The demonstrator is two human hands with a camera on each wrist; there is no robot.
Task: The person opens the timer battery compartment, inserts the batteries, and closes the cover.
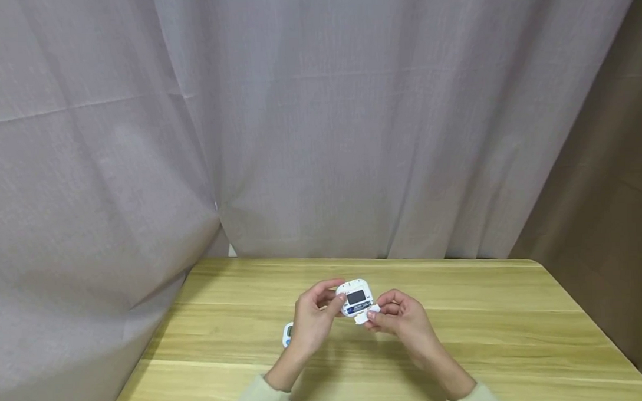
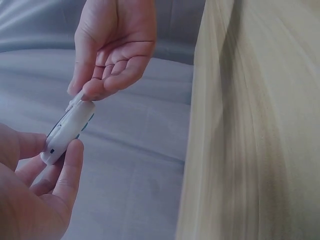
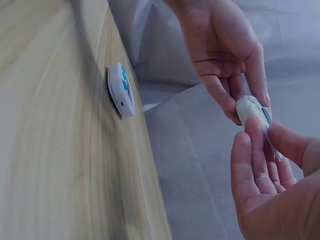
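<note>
Above the table, my left hand [image 1: 313,320] holds a white digital timer [image 1: 355,285] by its left edge, thumb on the face toward me. That face carries a dark rectangle, and below it a blue battery [image 1: 359,308] shows in an uncovered slot. At the timer's lower right edge, my right hand [image 1: 408,322] pinches a small white battery cover [image 1: 363,317] between thumb and fingers. Whether the cover still touches the timer I cannot tell. In the left wrist view the timer [image 2: 70,129] appears edge-on, with teal buttons on its far side.
A second white timer [image 3: 118,90] with blue buttons rests on the wooden table [image 1: 490,336], partly hidden behind my left forearm in the head view. Grey curtain [image 1: 319,135] hangs behind the table's far edge and along its left side.
</note>
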